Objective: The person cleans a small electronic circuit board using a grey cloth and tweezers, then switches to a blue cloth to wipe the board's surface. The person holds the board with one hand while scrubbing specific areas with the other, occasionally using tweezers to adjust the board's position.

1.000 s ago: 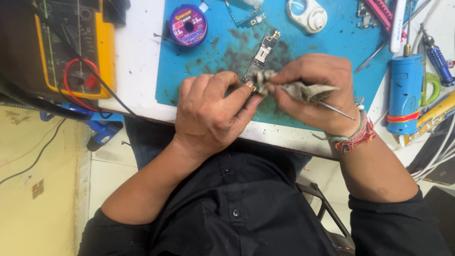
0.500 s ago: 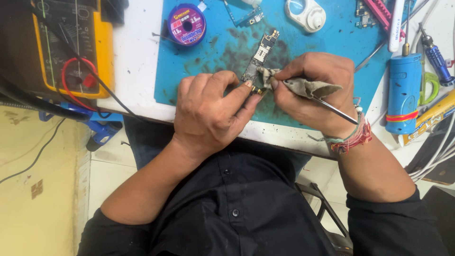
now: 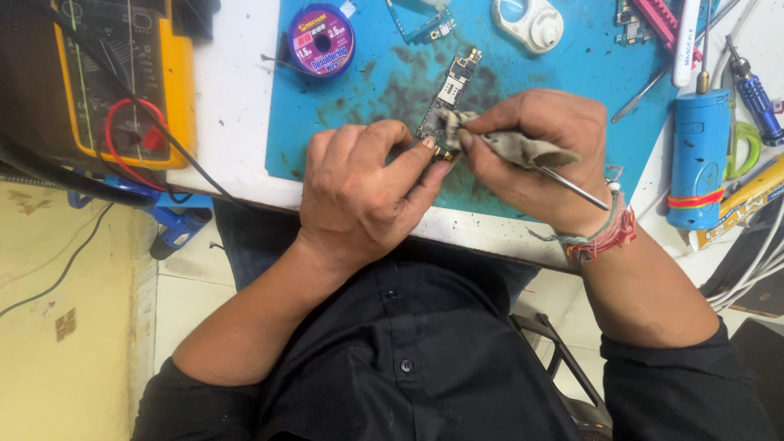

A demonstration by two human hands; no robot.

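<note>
A narrow phone circuit board [image 3: 452, 90] lies on the stained blue work mat [image 3: 367, 98]. My left hand [image 3: 363, 192] pinches the board's near end between thumb and fingers. My right hand [image 3: 543, 155] grips a thin metal tool wrapped in a grey wad of cloth [image 3: 514, 147], and the cloth tip presses on the board by my left thumb. The tool's bare metal shaft sticks out to the right, over my wrist with its thread bracelets.
A yellow multimeter [image 3: 122, 82] with red and black leads sits at the left. A purple spool [image 3: 321, 39] and a white round case [image 3: 529, 20] lie at the mat's far side. A blue cylinder [image 3: 697, 155], screwdrivers and cables crowd the right edge.
The board and both hands sit a little higher and further right in view. The cloth-wrapped tip has shifted slightly along the board. The left hand's grip is unchanged.
</note>
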